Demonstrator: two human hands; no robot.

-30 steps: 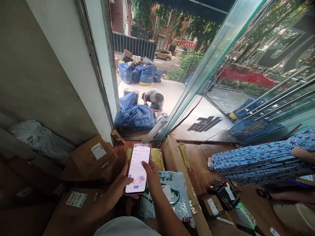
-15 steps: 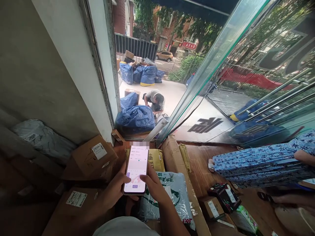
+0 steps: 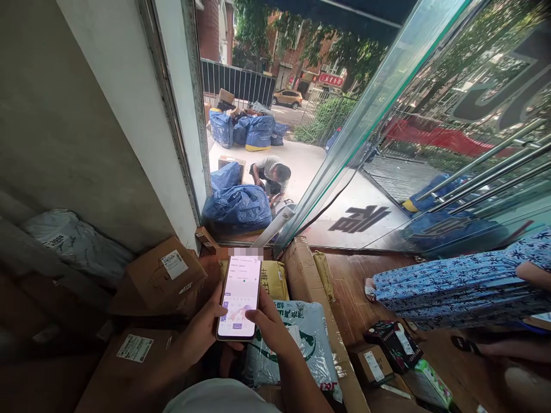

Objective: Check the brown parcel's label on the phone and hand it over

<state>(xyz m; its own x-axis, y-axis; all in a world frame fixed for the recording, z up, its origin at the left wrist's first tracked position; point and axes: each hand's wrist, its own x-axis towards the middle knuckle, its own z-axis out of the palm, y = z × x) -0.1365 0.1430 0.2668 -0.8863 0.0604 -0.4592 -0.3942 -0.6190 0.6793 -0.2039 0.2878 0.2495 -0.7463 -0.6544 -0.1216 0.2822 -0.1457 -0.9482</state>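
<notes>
A smartphone (image 3: pixel 237 295) with a lit screen is held upright in front of me between both hands. My left hand (image 3: pixel 205 321) wraps its left edge, thumb resting at the lower left of the screen. On the other side, my right hand (image 3: pixel 270 322) grips the right edge, its thumb over the lower right of the screen. The display shows lines of text and what looks like a keyboard. Below and behind the phone lie a grey plastic parcel (image 3: pixel 307 338) and a yellow parcel (image 3: pixel 273 278).
Cardboard boxes (image 3: pixel 161 272) are stacked at left, and a long carton (image 3: pixel 306 264) runs along my right. Small boxes (image 3: pixel 374 364) lie on the floor near a person in a blue patterned skirt (image 3: pixel 451 284). Beyond the glass door (image 3: pixel 357 143), a person (image 3: pixel 275 175) crouches by blue sacks (image 3: pixel 239 206).
The keyboard area on the phone screen looks slightly different. My hands and the phone stay almost in place. Outside, the crouching person has shifted slightly.
</notes>
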